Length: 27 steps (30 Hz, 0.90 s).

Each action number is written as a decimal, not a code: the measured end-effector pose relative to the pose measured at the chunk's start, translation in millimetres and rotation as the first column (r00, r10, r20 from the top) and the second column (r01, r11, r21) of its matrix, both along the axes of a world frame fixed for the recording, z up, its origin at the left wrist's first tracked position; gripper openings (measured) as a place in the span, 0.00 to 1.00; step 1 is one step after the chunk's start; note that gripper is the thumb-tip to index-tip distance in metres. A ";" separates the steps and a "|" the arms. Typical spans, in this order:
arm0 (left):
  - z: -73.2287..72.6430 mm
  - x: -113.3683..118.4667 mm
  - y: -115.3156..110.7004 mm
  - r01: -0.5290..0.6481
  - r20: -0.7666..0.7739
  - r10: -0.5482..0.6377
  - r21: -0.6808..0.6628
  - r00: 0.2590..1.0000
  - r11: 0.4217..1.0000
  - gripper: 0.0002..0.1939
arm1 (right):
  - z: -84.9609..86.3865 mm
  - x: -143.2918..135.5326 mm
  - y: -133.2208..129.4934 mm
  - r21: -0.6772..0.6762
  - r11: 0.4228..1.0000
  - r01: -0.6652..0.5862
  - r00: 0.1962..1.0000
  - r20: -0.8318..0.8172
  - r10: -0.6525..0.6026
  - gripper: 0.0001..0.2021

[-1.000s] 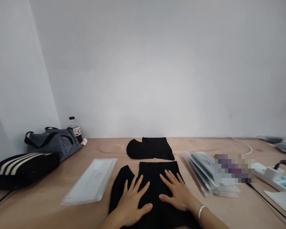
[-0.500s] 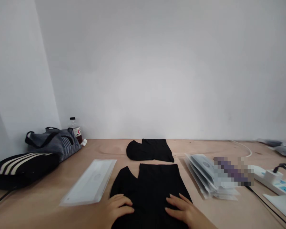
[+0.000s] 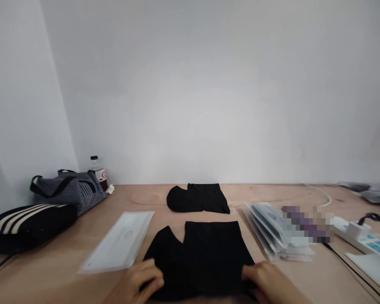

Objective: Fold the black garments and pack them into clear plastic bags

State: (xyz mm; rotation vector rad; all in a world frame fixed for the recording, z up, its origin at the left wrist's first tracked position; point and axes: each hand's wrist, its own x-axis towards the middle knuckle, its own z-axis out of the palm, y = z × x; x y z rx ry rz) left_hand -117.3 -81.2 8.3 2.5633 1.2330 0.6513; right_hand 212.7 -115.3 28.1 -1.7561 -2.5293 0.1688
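Observation:
A black cloth piece (image 3: 205,253) with a notch in its far edge and a pointed lobe on the left lies flat in front of me. My left hand (image 3: 141,279) is curled closed at its lower left edge. On the opposite side my right hand (image 3: 266,278) pinches the lower right edge, its fingertips partly hidden. Behind this piece lies a second black cloth piece (image 3: 198,198) with a rounded left end and a similar notch.
A flat clear plastic bag (image 3: 120,242) lies left of the cloth, and a stack of such bags (image 3: 269,228) lies right. Farther left are a striped bag (image 3: 69,190), a black pouch (image 3: 34,223) and a bottle (image 3: 99,173). A power strip (image 3: 367,240) and a cable stand right.
Both hands, spread flat on the cloth before, have moved outward and toward me and closed at its edges. The near edge of the cloth has shifted slightly.

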 end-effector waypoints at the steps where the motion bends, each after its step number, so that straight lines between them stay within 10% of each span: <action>1: 2.9 4.2 7.6 -0.061 0.046 0.062 -0.003 0.997 0.998 0.12 | 6.2 -1.8 7.6 0.045 0.997 0.057 0.997 0.045 -0.059 0.14; 8: 2.5 32.6 91.3 -0.459 -0.127 0.470 0.102 0.874 0.882 0.10 | 9.3 -15.5 104.6 0.179 0.972 0.150 0.972 0.155 -0.178 0.15; 12: -13.1 38.7 118.2 -0.455 -0.191 0.473 0.133 0.860 0.881 0.08 | -10.5 -16.5 129.3 0.204 0.962 0.182 0.967 0.139 -0.212 0.16; 20: -8.9 67.9 93.4 -0.297 -0.153 0.343 0.261 0.927 0.919 0.14 | -31.6 -34.7 103.5 0.285 0.944 0.164 0.986 -0.032 -0.162 0.17; 27: -27.4 75.3 75.9 -0.236 -0.343 0.229 0.023 0.911 0.972 0.27 | -57.3 -47.9 88.0 0.048 0.994 0.101 0.989 -0.118 -0.094 0.30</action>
